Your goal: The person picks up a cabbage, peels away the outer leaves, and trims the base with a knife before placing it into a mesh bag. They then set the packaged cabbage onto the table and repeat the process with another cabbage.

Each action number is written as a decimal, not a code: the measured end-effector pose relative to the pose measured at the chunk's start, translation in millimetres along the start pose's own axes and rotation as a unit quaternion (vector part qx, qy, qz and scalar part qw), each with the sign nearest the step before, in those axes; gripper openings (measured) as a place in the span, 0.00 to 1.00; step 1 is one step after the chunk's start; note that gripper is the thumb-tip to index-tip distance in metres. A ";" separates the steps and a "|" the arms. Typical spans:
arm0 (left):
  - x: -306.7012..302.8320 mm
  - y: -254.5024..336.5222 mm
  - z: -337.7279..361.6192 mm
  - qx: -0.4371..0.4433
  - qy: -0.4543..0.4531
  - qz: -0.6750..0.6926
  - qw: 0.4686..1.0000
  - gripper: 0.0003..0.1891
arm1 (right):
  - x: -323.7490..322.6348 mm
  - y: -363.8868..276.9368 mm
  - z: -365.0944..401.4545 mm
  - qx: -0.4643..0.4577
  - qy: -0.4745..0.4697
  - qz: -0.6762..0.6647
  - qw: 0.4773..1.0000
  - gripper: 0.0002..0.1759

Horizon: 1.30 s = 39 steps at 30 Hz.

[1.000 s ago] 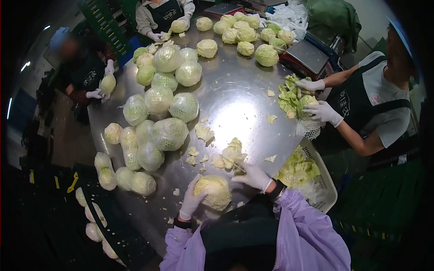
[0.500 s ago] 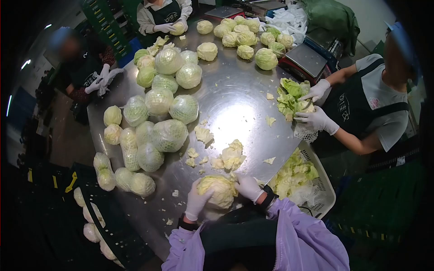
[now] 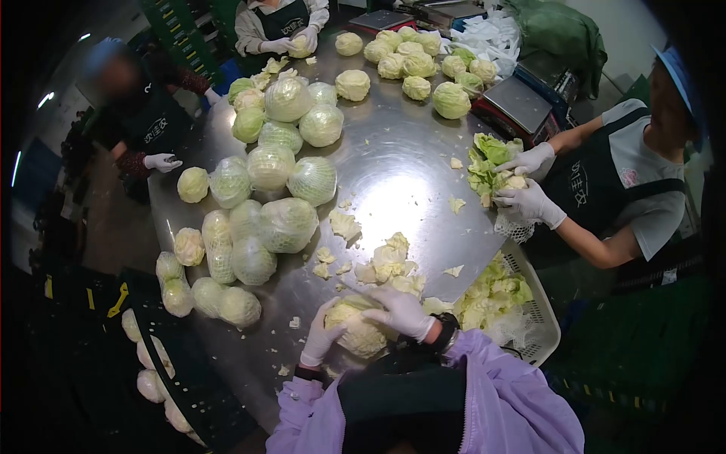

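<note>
A pale, partly stripped cabbage (image 3: 361,337) rests at the near edge of the metal table, right in front of me. My left hand (image 3: 321,334), in a white glove, is cupped round its left side. My right hand (image 3: 404,312), also gloved, reaches over the top of the cabbage with its fingers stretched out and apart. I cannot make out a leaf in those fingers. Just beyond the cabbage lies a heap of torn cabbage leaves (image 3: 389,261).
Net-wrapped cabbages (image 3: 287,225) cover the table's left side; bare cabbages (image 3: 451,101) sit at the back. A white basket (image 3: 546,325) of leaves stands at my right. Three co-workers stand round the table; the right one's gloved hands (image 3: 533,200) hold a leafy cabbage. A scale (image 3: 518,104) is behind.
My right hand has moved left, from beside the cabbage to over its top. A leaf has joined the heap. The left co-worker's hands have parted, and a bare cabbage there sits nearer me.
</note>
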<state>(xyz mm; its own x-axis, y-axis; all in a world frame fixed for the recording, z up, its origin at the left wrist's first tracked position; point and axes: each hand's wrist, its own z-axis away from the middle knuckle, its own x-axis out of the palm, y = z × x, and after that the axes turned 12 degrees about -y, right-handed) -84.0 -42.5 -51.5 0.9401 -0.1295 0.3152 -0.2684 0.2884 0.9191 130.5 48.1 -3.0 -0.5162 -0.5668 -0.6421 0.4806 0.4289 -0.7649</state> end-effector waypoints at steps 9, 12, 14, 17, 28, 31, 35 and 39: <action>-19.2 -19.0 1.1 0.050 -0.029 -0.044 0.997 0.39 | -13.9 97.2 -4.7 0.180 0.038 0.031 0.982 0.18; -9.8 -10.0 -9.3 0.048 -0.044 -0.002 0.998 0.39 | -35.1 47.4 12.6 0.190 -0.014 0.026 0.981 0.25; -4.2 -0.9 -22.9 0.027 -0.057 -0.110 0.992 0.39 | -22.8 38.5 15.6 0.132 -0.033 -0.172 0.976 0.29; 38.4 28.6 -27.6 0.030 -0.048 -0.166 0.984 0.26 | -1.1 48.3 5.6 0.067 0.032 -0.110 0.991 0.32; 40.2 -8.6 13.0 -0.075 0.079 -0.095 0.989 0.28 | 6.0 48.9 11.3 0.055 -0.024 -0.076 0.995 0.32; 32.2 -28.4 6.7 -0.106 0.033 -0.168 0.979 0.28 | -2.0 38.9 4.1 0.131 -0.056 -0.093 0.985 0.33; 17.0 -39.2 -1.0 -0.090 0.022 -0.236 0.967 0.28 | -23.4 29.7 14.0 0.220 -0.090 -0.214 0.948 0.34; 42.2 2.9 0.0 0.042 0.132 -0.191 0.972 0.32 | -4.0 32.7 36.7 0.188 -0.019 -0.407 0.894 0.27</action>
<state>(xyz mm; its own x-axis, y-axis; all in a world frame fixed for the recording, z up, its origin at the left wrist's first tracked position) -45.1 -47.1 -35.5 0.9927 0.0400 -0.1140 0.1046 0.1868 0.9768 174.3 38.6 -23.5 -0.7818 -0.6103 0.1277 0.1644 -0.3994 -0.9019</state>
